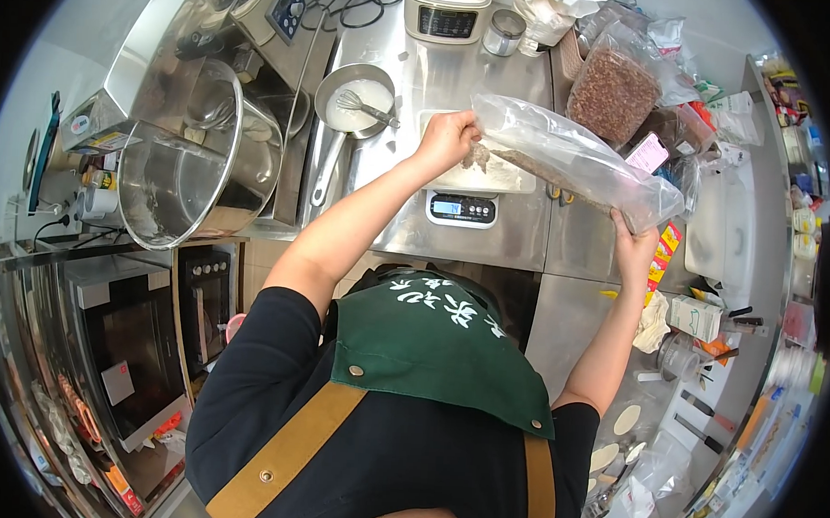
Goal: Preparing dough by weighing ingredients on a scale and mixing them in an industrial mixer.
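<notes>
A long clear plastic bag stretches between my hands over the work table. My left hand is closed on its left end. My right hand grips the lower right end, where some brown powder lies along the bag's lower side. Under the bag's left end, a white container holds pale flour with a small heap of brown powder on it. The container rests on a digital kitchen scale with a lit display; the bag and my left hand partly cover the container.
Left of the scale stands a saucepan with white contents and a whisk. A large steel mixing bowl is further left. A white appliance stands at the back. Right are a bag of reddish-brown pieces, a phone and scissors.
</notes>
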A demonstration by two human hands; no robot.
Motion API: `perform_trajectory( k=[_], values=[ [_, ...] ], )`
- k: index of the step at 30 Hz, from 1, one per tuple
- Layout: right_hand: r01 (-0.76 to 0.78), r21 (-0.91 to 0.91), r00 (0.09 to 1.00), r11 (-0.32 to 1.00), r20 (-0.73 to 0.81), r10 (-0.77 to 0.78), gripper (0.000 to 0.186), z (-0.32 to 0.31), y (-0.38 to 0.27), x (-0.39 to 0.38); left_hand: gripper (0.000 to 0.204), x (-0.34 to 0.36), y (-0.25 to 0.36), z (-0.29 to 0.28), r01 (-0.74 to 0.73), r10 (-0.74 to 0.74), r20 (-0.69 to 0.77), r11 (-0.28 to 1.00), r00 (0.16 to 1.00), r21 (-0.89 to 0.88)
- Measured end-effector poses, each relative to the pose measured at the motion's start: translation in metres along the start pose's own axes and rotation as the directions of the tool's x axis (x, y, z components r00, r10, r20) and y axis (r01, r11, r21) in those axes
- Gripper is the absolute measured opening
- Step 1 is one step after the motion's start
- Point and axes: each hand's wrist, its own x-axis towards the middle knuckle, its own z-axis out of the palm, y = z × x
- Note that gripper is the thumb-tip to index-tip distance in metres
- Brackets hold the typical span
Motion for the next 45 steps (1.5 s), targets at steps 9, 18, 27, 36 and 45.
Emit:
perform_trajectory(
  k=[9, 18, 27, 36, 45],
  values=[
    [0.071, -0.059, 0.997, 0.996, -0.007, -0.072, 0.018, 0.000, -0.005, 0.002, 0.004, -0.004, 0.008, -0.005, -0.020, 0.021, -0.048, 1.000, 0.999, 0.012],
    [0.298, -0.169, 0.953, 0.939, 0.000, -0.303, 0.015, -0.004, -0.063, -0.004, 0.006, -0.015, -0.013, 0.005, 0.099, -0.106, -0.102, 0.992, 0.989, -0.074],
    [0.263, -0.138, 0.963, 0.955, -0.028, -0.269, 0.013, -0.002, -0.054, -0.002, 0.010, -0.014, -0.014, 0.003, 0.007, -0.010, -0.077, 0.999, 0.997, -0.038],
    [0.040, 0.040, 0.998, 0.998, -0.054, -0.037, 0.021, 0.012, 0.008, -0.008, 0.005, -0.006, 0.007, -0.001, 0.040, -0.044, -0.041, 0.995, 0.998, -0.090],
    [-0.198, 0.259, 0.978, 0.945, -0.017, 0.209, 0.018, 0.027, 0.040, -0.023, 0.003, 0.001, 0.013, -0.003, -0.026, 0.024, -0.032, 0.998, 0.999, -0.058]
  ],
)
